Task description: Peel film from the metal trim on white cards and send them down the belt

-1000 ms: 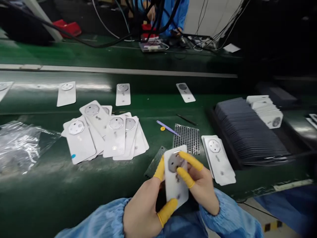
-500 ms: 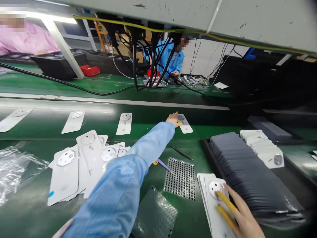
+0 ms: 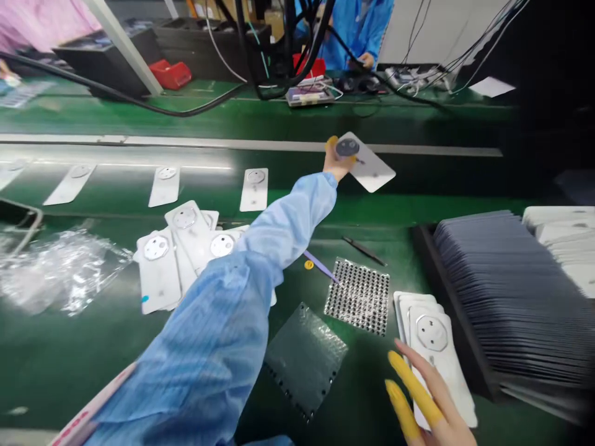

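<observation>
My left hand point(image 3: 336, 163), in a blue sleeve, pinches a white phone back cover point(image 3: 374, 172) at its dark round camera plate. The cover is tilted and lifted above the belt. At the lower right my right hand point(image 3: 437, 406), yellow cots on its fingers, is open with the fingers apart. It hovers over or rests beside a short stack of white phone back covers point(image 3: 446, 356); I cannot tell if it touches them. Left of that stack lies a sheet of small black dots point(image 3: 359, 297), with a purple stick tool point(image 3: 320, 266) over its edge and dark tweezers point(image 3: 365, 251) behind.
Several back covers, one here point(image 3: 254, 191), lie spaced along the belt. A loose pile of covers point(image 3: 160, 272) sits left of my arm, beside crumpled clear plastic point(image 3: 79, 266). A black tray holds dark thin sheets point(image 3: 506, 291) at right. Black cables point(image 3: 283, 56) hang ahead.
My left hand has picked the phone back cover up off the belt. My right hand has drawn back from the camera plate of the top stacked cover. The camera view has tilted down.
</observation>
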`<state>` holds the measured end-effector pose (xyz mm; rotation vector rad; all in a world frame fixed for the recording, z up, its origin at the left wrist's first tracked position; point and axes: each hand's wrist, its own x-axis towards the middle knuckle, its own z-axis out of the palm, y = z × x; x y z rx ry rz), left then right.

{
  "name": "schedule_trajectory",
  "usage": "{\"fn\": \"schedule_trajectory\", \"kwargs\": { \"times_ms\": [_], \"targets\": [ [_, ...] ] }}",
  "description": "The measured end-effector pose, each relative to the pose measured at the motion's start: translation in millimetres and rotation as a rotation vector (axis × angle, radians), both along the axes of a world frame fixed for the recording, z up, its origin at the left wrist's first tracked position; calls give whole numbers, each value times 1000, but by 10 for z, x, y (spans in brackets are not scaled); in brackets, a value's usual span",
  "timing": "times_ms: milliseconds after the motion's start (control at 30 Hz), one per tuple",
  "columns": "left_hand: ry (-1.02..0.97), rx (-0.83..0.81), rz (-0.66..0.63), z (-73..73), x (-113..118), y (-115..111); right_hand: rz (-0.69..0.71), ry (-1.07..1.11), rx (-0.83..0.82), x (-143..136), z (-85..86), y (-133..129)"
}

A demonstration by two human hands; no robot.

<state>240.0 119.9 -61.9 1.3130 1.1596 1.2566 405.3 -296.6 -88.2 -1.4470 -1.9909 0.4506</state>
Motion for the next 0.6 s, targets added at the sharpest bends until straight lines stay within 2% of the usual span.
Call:
{"fn": "schedule_trajectory", "kwargs": {
  "times_ms": [67, 100, 133, 200, 267, 333, 400, 467, 533, 600],
  "targets": [
    [-31, 45, 22, 182, -393, -387, 28, 46, -4, -391, -63, 54],
    [-41, 80, 13, 273, -629, -656, 11, 45, 4, -573, -111, 81],
    [-48, 115, -8, 356, -881, -971, -2, 31, 6, -733, -163, 105],
    [30, -24, -69, 473, -1381, -1690, -23, 32, 28, -958, -257, 144],
    [159, -167, -67, 497, -1799, -2423, -15, 83, 31, -1041, -298, 169],
    [324, -273, -97, 427, -2063, -3046, 40, 159, -31, -1016, -262, 195],
    [420, -337, -143, 301, -2145, -3494, 141, 203, -165, -944, -163, 236],
    [415, -345, -172, 168, -2075, -3760, 244, 203, -275, -880, -46, 303],
    [337, -332, -187, 56, -1925, -3882, 321, 162, -299, -845, 41, 389],
    [260, -328, -170, -31, -1774, -3917, 384, 107, -255, -842, 84, 479]
  ]
}}
